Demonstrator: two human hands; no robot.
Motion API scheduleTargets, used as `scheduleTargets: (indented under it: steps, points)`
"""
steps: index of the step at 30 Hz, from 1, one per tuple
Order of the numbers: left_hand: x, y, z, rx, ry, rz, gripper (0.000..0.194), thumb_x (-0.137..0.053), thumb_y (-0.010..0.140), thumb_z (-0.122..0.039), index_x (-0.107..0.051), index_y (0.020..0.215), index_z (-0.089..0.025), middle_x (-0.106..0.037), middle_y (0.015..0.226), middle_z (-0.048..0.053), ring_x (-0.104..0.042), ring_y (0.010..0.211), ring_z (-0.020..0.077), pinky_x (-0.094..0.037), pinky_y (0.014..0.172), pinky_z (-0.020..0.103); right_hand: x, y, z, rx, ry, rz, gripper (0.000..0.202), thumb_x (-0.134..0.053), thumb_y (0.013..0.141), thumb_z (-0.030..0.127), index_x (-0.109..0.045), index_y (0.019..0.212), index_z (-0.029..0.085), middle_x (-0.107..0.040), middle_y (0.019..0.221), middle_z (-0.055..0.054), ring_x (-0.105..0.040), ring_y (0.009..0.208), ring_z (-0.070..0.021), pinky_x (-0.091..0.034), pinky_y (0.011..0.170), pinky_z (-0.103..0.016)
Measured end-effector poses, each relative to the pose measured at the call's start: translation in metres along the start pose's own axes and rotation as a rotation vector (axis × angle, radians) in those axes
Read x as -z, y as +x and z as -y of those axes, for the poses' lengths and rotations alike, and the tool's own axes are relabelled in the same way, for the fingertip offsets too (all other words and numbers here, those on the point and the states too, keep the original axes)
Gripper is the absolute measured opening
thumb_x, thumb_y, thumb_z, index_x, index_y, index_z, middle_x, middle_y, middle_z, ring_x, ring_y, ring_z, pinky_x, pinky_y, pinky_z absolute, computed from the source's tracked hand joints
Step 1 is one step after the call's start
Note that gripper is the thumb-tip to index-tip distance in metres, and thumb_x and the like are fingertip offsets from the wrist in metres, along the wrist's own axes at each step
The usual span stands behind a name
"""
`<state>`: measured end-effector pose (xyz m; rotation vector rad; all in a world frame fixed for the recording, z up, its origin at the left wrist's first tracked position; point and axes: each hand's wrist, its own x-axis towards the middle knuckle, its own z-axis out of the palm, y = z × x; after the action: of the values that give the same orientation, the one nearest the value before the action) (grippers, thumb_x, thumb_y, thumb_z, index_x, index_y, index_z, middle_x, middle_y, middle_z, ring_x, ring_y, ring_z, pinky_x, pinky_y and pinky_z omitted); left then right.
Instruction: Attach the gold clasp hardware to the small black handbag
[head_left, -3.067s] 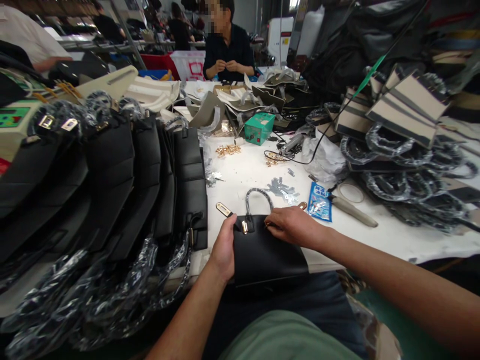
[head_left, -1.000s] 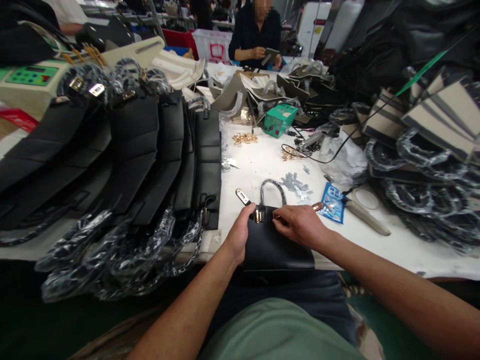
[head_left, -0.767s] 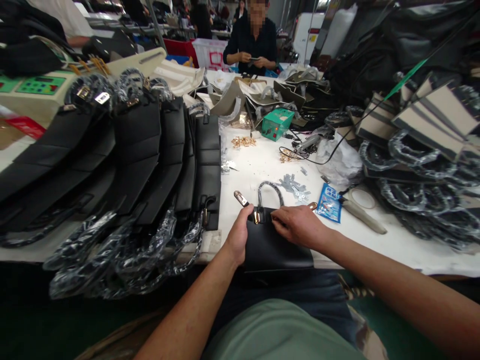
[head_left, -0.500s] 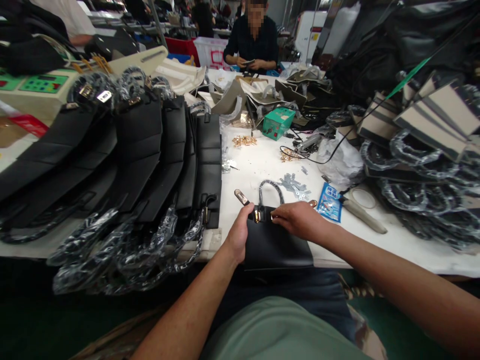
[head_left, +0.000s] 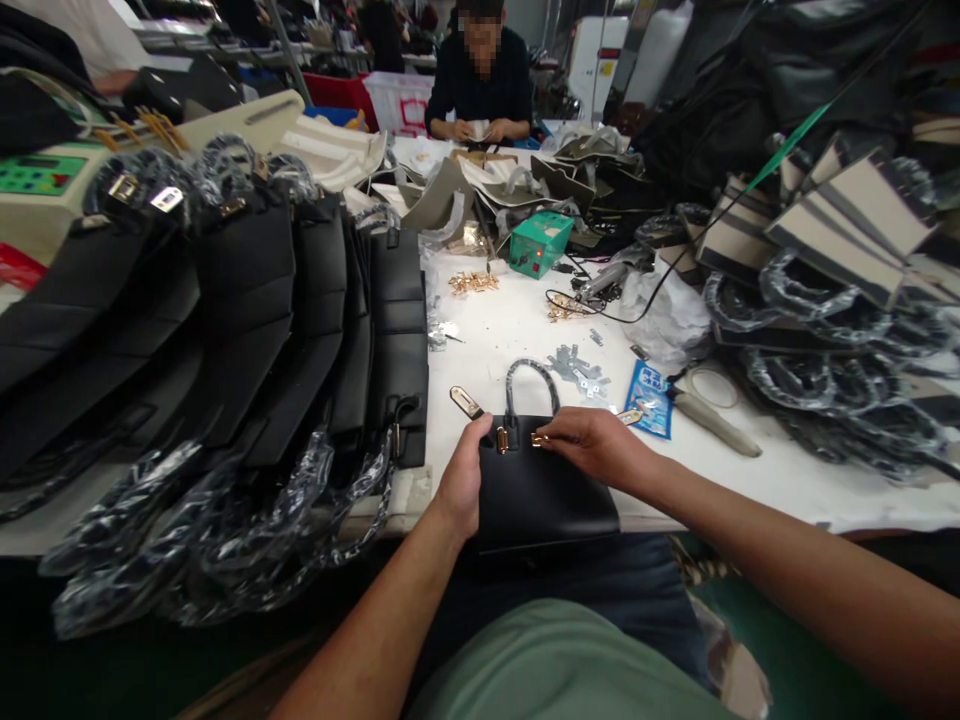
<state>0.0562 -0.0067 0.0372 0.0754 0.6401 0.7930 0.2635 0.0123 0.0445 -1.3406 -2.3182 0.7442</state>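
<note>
A black bag piece [head_left: 544, 500] lies at the table's front edge, its wrapped loop handle [head_left: 531, 364] pointing away from me. Closed round the bag's left upper edge, my left hand [head_left: 461, 475] pinches a black strap whose gold-plated tip [head_left: 466, 402] sticks out beyond the fingers. An upright gold fitting [head_left: 502, 439] sits by the left foot of the handle. My right hand [head_left: 600, 447] pinches a second gold fitting [head_left: 537, 440] near the handle's right foot. Another gold-plated tip [head_left: 630, 416] shows just behind my right hand.
Black bag pieces [head_left: 247, 310] are piled at left, more wrapped handles [head_left: 806, 290] at right. Beyond my hands lie grey metal plates [head_left: 577, 370], gold parts [head_left: 474, 282], a green box [head_left: 540, 243] and a blue packet [head_left: 649, 398]. A person [head_left: 484, 80] sits across the table.
The view has shifted slightly to the right. The gold fitting at my right fingertips now shows more clearly. A red light on the green box is lit. The person opposite has moved their hands.
</note>
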Motion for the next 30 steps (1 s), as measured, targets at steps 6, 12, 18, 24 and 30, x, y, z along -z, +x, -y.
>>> scheduleTargets:
  steps: [6,12,18,24,30]
  points:
    - [0.001,0.002,-0.001,-0.083,0.055,-0.04,0.048,-0.06,0.087,-0.046,-0.067,0.119,-0.012,-0.078,0.092,0.011,-0.074,0.084,0.0286,-0.055,0.091,0.045,-0.009,0.0,0.001,-0.075,-0.025,-0.138,0.013,-0.066,0.09,0.029,-0.076,0.099,0.027,-0.072,0.091,-0.002,-0.067,0.084,-0.0165,-0.049,0.074,-0.026]
    - [-0.004,0.003,-0.003,-0.144,0.123,-0.135,0.048,-0.059,0.087,-0.046,-0.066,0.121,-0.014,-0.078,0.094,0.01,-0.074,0.086,0.0282,-0.055,0.091,0.046,-0.011,0.003,-0.002,-0.083,0.094,-0.151,0.011,-0.066,0.091,0.028,-0.077,0.093,0.027,-0.073,0.092,0.0,-0.067,0.086,-0.0145,-0.049,0.076,-0.024]
    - [-0.017,-0.002,-0.003,-0.145,0.193,-0.207,0.051,-0.059,0.086,-0.043,-0.062,0.126,-0.012,-0.077,0.097,0.011,-0.074,0.09,0.0301,-0.054,0.093,0.048,-0.008,0.002,0.003,-0.001,-0.1,-0.199,0.011,-0.067,0.09,0.029,-0.076,0.096,0.026,-0.073,0.091,-0.003,-0.066,0.091,-0.0189,-0.047,0.084,-0.033]
    - [-0.009,-0.012,-0.003,-0.149,0.19,-0.082,0.048,-0.055,0.087,-0.044,-0.066,0.123,-0.013,-0.077,0.1,0.015,-0.072,0.097,0.0335,-0.051,0.097,0.05,0.008,-0.053,0.028,0.071,-0.004,-0.644,0.035,-0.057,0.094,0.02,-0.059,0.128,0.027,-0.067,0.117,-0.009,-0.062,0.107,-0.0225,-0.05,0.093,-0.041]
    - [-0.026,-0.033,-0.003,-0.259,0.147,-0.14,0.046,-0.055,0.086,-0.044,-0.067,0.122,-0.018,-0.077,0.102,0.011,-0.07,0.102,0.0327,-0.05,0.099,0.05,-0.024,-0.119,0.044,-0.074,0.127,-0.732,0.031,-0.06,0.089,0.017,-0.064,0.118,0.03,-0.066,0.109,-0.007,-0.064,0.1,-0.0215,-0.056,0.086,-0.038]
